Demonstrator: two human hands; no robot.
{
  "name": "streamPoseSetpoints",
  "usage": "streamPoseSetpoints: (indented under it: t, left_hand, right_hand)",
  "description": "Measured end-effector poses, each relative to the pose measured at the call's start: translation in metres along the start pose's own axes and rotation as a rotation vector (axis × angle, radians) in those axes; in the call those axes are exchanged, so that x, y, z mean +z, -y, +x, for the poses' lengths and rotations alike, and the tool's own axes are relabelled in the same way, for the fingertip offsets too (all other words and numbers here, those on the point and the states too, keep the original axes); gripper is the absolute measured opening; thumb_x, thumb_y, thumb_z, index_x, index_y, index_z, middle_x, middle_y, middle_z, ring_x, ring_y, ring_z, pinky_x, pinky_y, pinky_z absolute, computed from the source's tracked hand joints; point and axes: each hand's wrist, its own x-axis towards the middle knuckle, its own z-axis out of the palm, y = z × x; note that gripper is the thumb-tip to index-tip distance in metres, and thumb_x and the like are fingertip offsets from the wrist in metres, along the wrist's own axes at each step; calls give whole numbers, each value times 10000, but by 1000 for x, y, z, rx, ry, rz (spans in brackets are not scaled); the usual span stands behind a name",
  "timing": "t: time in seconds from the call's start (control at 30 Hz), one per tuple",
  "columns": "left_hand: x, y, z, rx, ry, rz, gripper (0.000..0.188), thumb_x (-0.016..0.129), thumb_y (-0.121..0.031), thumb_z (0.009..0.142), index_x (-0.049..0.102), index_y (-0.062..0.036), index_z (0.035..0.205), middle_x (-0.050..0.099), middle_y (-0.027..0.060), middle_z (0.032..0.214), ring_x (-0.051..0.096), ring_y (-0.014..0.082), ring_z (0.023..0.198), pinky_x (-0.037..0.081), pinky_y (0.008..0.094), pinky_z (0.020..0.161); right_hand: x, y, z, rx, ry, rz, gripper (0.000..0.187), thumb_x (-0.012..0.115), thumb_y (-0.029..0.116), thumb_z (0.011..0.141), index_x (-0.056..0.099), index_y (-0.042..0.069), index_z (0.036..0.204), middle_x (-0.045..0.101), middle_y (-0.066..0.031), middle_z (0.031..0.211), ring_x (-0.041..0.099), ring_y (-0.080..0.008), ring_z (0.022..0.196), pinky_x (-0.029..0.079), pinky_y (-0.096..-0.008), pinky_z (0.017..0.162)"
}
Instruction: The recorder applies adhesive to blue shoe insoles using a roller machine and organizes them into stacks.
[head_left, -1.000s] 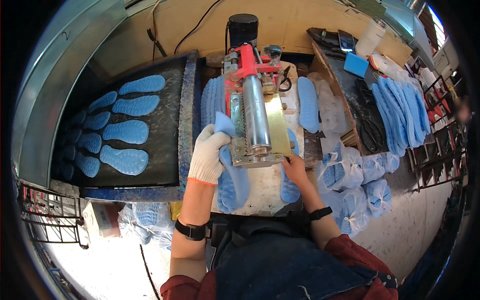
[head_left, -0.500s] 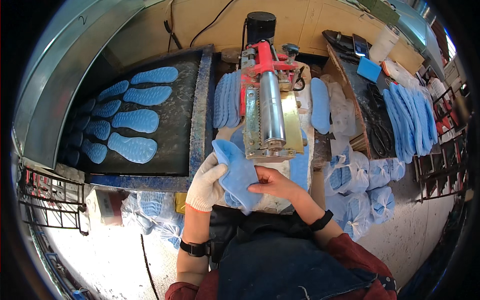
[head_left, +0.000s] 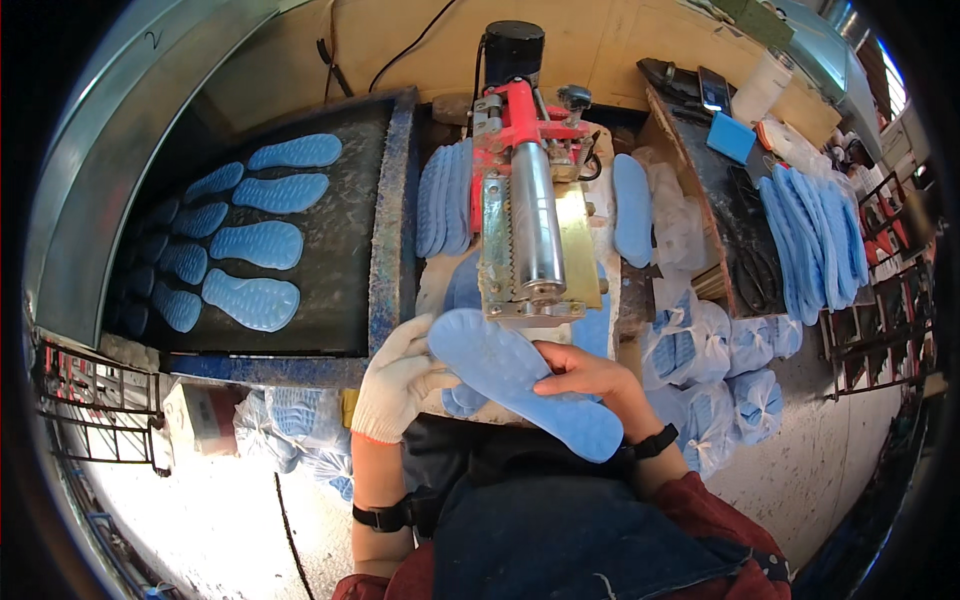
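A blue insole point(head_left: 520, 385) lies slantwise in front of the machine, its far end up to the left and its other end low by my right wrist. My right hand point(head_left: 590, 372) is bare and grips its middle, thumb on top and fingers underneath. At the insole's upper left end, my left hand point(head_left: 395, 385) in a white knitted glove has its fingers spread, the thumb close to the edge. Just beyond is a machine with a red frame and a shiny metal roller point(head_left: 537, 215). Partly hidden beneath and beside it lie more blue insoles point(head_left: 592, 330).
Rows of blue soles point(head_left: 256, 246) lie on a dark belt with a blue frame point(head_left: 392, 240) at left. Stacked insoles point(head_left: 446, 200) flank the machine. A right-hand bench holds an insole pile point(head_left: 812, 240), scissors point(head_left: 752, 280) and a phone point(head_left: 713, 88). Plastic-bagged insoles point(head_left: 705, 420) sit below.
The insole, bent between both hands before, is now flatter and turned toward the lower right. My left hand has let go and opened, while my right hand has shifted slightly right with the insole.
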Motion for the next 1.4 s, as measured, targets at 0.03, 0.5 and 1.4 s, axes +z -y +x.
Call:
streamPoseSetpoints:
  t: [0.03,0.5,1.4]
  left_hand:
    - [3,-3,-3,14,-34,53,553,422,58,852,387,74,1404,565,242,1297,635,334,1116,575,407,866]
    - [58,-24,-1,328,-285,374,357,445,-7,944,516,29,1292,649,155,1138,654,221,989,545,335,869]
    - [65,-22,110,595,97,682,892,249,-698,976,176,-22,1555,331,163,1504,320,287,1410,229,434,1182]
  right_hand:
    - [-10,-3,-7,75,-2,-68,551,711,237,891,517,-12,1342,605,-50,1194,550,-143,1066,460,-303,929]
    - [-64,37,-67,-455,-1074,-707,449,531,-22,923,534,37,1368,593,-92,1312,560,-189,1175,421,-338,1024]
    - [-65,-60,2,-105,-917,-681,253,678,113,895,555,33,1102,605,-93,862,592,-179,747,490,-323,685]
